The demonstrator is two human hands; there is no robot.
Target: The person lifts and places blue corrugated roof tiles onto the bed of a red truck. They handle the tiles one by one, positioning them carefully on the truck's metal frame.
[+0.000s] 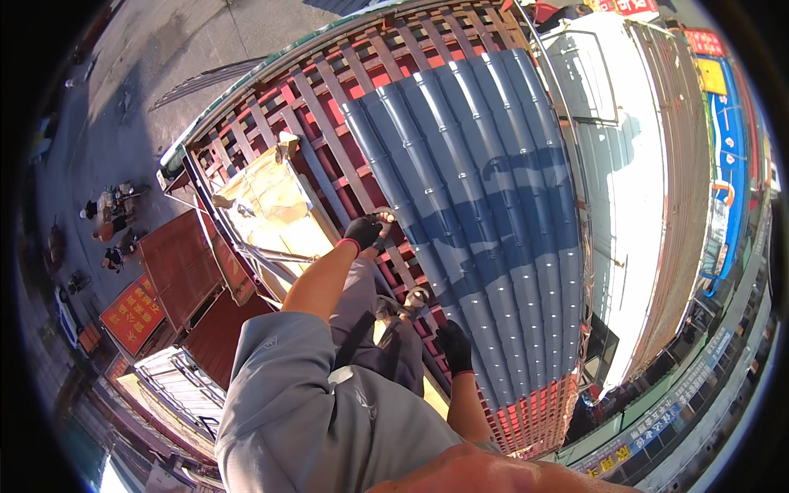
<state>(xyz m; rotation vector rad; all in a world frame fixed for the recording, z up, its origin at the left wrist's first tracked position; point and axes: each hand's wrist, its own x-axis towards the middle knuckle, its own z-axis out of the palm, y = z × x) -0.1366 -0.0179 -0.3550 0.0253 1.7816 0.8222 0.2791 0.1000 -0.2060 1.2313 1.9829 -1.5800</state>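
A dark blue-grey roofing sheet (472, 156) with tile-shaped ridges lies lengthwise on a red slatted frame (329, 103). My shadow falls across its middle. My left hand (363, 232), in a black glove with a pink cuff, is beside my left leg and sandalled foot, left of the sheet; its fingers are too small and dark to read. Lower down, my right hand (454, 347), also black-gloved, is close to the sheet's left edge with its fingers extended. Whether it touches the edge I cannot tell. No object shows in either hand.
My feet stand among slats with gaps, left of the sheet. A tan board-like bundle (267, 193) lies beside my left arm. Metal rails border the frame. A white vehicle roof (604, 164) adjoins on the right. Ground with parked motorbikes (123, 193) lies below at left.
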